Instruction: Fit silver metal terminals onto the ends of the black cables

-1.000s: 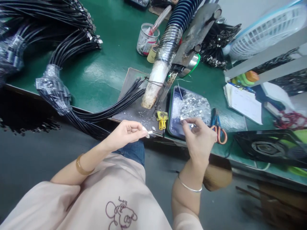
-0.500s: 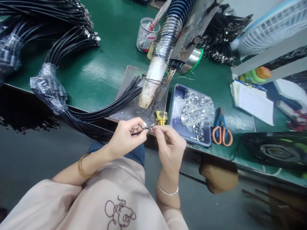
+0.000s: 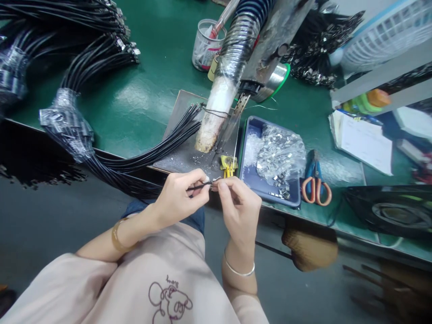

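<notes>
My left hand (image 3: 184,193) pinches a black cable (image 3: 200,186) close to its end. Facing it, my right hand (image 3: 239,198) has thumb and forefinger closed on a small metal connector piece (image 3: 215,182) at the cable's tip; whether the two are joined is too small to tell. Both hands are just off the table's front edge, below a soldering iron's metal tip (image 3: 222,139) and a yellow holder (image 3: 228,165). A bundle of black cables (image 3: 145,155) lies to the left, its ends on a grey board (image 3: 175,159).
A blue tray (image 3: 241,180) holds small metal parts and a plastic bag. Orange-handled pliers (image 3: 315,184) lie to its right. A fume hose (image 3: 216,108) hangs over the board. Wrapped cable bundles (image 3: 67,121) fill the left; a plastic cup (image 3: 205,45) stands behind.
The view has shifted slightly. My left fingers have turned a little, so more of the black cable shows between them. Both hands keep their pinch at the cable's end.
</notes>
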`<state>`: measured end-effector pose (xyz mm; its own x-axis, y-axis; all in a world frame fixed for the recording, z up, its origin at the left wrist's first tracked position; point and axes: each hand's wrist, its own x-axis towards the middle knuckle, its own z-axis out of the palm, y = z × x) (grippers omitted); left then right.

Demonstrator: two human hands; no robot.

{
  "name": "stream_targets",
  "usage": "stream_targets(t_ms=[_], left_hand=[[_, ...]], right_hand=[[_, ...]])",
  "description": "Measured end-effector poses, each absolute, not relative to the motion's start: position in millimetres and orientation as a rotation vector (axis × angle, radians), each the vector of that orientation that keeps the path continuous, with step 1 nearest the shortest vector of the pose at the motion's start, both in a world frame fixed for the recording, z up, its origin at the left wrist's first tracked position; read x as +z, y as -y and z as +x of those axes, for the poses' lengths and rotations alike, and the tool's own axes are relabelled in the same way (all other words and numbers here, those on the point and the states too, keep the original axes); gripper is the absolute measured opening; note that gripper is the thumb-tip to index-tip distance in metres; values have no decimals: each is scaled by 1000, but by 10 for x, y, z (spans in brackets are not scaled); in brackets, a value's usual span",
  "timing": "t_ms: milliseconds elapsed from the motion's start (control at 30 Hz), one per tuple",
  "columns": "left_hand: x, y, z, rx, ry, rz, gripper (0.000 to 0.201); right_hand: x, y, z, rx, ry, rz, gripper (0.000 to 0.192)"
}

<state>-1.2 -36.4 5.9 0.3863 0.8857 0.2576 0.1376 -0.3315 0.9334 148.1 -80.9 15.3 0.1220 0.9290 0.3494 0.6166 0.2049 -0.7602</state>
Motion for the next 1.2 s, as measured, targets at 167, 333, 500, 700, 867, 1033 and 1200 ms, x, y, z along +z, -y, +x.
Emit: stream_targets(t_ms=[167,333,500,700,867,1033,1200], left_hand=[[49,365,-29,1045,-886,1803,15],[-9,354,-51,1074,-869,1905,17],[6,319,-82,988,-876,1655,22],[51,260,-87,868,-873,1361,21],[78,209,-29,940,-897,1295,17],[80,157,23,965,-974,1279,14],[66,115,41,978,-1042,1406,13]], right_hand=[[170,814,1487,364,1657,-1520,22],[166,815,1508,196,1800,-1547,28],[120,850,1533,140,1506,-1535,14],[28,859,1519,121,1234,-1410,13],[-37,762,1484,170,1491,-1367,10],[-30,668,1435,0,1603,-1357,13],[-33,620,1430,-49,1629,-1383,14]])
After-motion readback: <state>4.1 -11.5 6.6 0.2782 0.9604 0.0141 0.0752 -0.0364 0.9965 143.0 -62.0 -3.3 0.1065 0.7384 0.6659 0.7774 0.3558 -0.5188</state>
